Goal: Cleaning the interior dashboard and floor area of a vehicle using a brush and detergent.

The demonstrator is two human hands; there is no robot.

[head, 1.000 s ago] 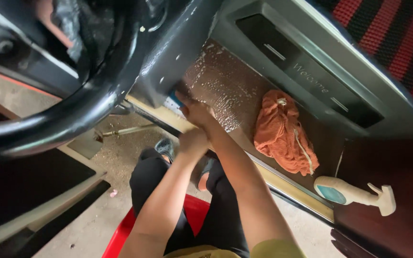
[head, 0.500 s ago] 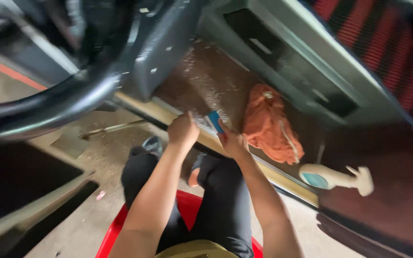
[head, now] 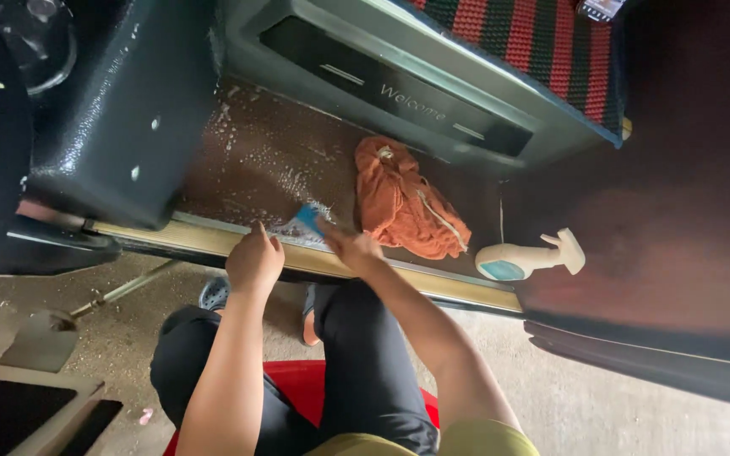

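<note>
Nearest me, low in the frame, my knees sit over the red stool point(head: 297, 388). Just above, at centre, my right hand point(head: 352, 249) has its grip pinched on the blue brush point(head: 307, 219), which lies up and left of that hand, long axis slanting toward the upper left onto the wet brown floor mat point(head: 255, 160). My left hand point(head: 253, 260) rests curled on the door sill point(head: 433, 283), just left of the brush. Farther right lie the orange cloth point(head: 407, 203) and white spray bottle point(head: 525, 257).

A car-wash or garage bay is indicated: an open car doorway with a soapy floor mat point(head: 255, 160), door sill point(head: 433, 283), concrete floor point(head: 618, 405).
</note>
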